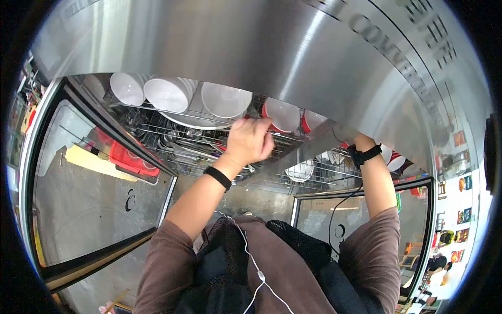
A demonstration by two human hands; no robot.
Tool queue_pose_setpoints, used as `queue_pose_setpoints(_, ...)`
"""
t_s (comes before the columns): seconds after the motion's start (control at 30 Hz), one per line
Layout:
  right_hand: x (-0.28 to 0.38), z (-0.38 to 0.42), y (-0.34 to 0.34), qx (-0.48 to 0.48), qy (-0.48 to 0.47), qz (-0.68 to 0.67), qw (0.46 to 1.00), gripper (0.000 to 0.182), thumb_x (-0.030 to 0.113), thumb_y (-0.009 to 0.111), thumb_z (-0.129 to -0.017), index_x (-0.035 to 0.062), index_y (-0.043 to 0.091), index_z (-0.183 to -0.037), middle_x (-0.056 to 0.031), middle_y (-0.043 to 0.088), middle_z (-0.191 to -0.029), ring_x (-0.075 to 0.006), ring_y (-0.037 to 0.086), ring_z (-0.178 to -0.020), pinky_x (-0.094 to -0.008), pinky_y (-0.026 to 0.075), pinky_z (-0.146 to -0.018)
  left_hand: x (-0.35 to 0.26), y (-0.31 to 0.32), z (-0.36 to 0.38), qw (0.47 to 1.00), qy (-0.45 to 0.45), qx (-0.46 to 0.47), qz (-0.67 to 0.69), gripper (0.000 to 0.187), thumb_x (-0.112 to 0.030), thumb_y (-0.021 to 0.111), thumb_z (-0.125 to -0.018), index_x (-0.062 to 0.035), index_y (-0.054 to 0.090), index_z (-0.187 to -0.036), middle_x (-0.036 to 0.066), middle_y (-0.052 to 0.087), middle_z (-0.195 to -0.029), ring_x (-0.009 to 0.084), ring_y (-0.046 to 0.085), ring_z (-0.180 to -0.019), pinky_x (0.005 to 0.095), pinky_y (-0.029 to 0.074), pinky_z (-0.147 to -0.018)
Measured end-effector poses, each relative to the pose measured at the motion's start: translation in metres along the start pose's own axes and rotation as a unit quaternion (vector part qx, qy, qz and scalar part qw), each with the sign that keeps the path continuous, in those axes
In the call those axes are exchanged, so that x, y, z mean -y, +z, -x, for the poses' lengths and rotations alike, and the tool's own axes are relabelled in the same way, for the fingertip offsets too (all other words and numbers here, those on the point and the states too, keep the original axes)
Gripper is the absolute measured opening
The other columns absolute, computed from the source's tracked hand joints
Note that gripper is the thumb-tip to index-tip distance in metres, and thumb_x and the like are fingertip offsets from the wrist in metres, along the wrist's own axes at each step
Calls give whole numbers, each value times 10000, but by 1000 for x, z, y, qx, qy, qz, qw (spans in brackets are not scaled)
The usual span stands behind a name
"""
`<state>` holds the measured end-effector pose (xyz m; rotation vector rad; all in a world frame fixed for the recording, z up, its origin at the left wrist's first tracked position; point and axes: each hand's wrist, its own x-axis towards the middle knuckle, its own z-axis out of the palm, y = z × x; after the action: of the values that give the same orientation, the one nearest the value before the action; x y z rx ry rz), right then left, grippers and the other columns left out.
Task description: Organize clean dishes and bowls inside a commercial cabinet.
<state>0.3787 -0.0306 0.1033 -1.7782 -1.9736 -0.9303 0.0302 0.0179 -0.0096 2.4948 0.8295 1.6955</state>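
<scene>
My left hand [250, 140], with a black band at the wrist, is at the front of a wire rack [201, 118] inside a steel cabinet. Its fingers are curled closed, and what they hold, if anything, is hidden. Just beyond it are a white bowl [226, 99] and a red-and-white bowl [282, 114]. My right hand [363, 141] reaches into the cabinet's right side near more red-and-white bowls [396, 162]. Its fingers are hidden behind the steel edge, and a black watch [366, 154] is on that wrist.
Glass doors stand open at the left [99, 209] and right [366, 220]. Several utensils [183, 142] lie on the lower rack, with a white dish [299, 170] to the right. The steel upper front [209, 42] overhangs the shelves. A red crate [133, 161] shows through the left door.
</scene>
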Motion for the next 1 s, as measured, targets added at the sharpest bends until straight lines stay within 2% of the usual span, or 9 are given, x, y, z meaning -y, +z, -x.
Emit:
queue_pose_setpoints(0.2,2,-7,1,35,19,3,999,405,240,779,-819,19,683,-1144,-209,683,-1142,-371,628,-1105,-477,498,-923,1,-3,-3,1000,11,8,5,360,-145,685,-754,-53,629,-1098,82,667,-894,258,614,-699,390,440,-692)
queue_pose_setpoints(0.37,-2,5,-10,72,49,-8,996,433,256,786,-812,22,678,-1160,-217,674,-1170,-374,614,-1146,-486,489,-952,0,3,-2,1000,3,-8,0,358,-154,681,-751,-57,635,-1093,87,679,-890,276,626,-716,421,443,-710)
queue_pose_setpoints(0.57,1,43,-44,195,133,-67,969,467,276,793,-805,25,672,-1179,-228,663,-1204,-378,598,-1195,-496,478,-987,4,7,5,1000,18,-9,-22,331,-121,654,-752,-53,645,-1076,92,691,-884,290,626,-727,438,428,-714)
queue_pose_setpoints(0.63,-11,67,-51,151,161,-82,972,478,282,796,-802,26,670,-1186,-232,659,-1216,-379,593,-1211,-500,474,-998,7,12,8,999,27,-21,-27,323,-90,643,-754,-47,647,-1074,84,683,-866,293,619,-719,440,423,-723)
queue_pose_setpoints(0.73,-42,108,-51,-39,188,-91,977,464,272,779,-802,41,672,-1191,-227,667,-1190,-384,618,-1174,-502,488,-978,7,15,12,997,43,-42,-56,365,-53,637,-767,-7,645,-1129,105,660,-880,309,608,-766,449,417,-734)
queue_pose_setpoints(0.77,-53,118,-61,-66,203,-90,973,373,250,771,-801,50,696,-1106,-204,698,-1044,-393,670,-1037,-486,519,-913,4,16,9,996,40,-45,-71,368,-50,635,-772,0,646,-1136,107,647,-867,315,595,-767,452,414,-732)
queue_pose_setpoints(0.87,-81,148,-86,-14,441,-122,889,300,249,776,-798,46,707,-1008,-177,715,-922,-399,694,-909,-466,542,-831,7,25,16,990,20,-71,-119,359,-41,619,-791,9,650,-1145,104,623,-834,321,552,-741,454,407,-732)
queue_pose_setpoints(0.9,-98,164,-82,-58,457,-90,883,273,262,786,-800,33,712,-929,-186,723,-875,-409,701,-861,-449,547,-793,7,26,15,990,16,-76,-117,357,-42,609,-802,10,651,-1152,101,619,-821,311,537,-730,444,402,-733)
queue_pose_setpoints(1.0,-137,192,-87,-107,466,4,878,293,295,778,-814,23,712,-900,-191,724,-881,-413,700,-847,-458,544,-799,4,24,13,991,1,-66,-120,329,-55,607,-827,6,653,-1148,83,595,-786,294,525,-722,424,393,-732)
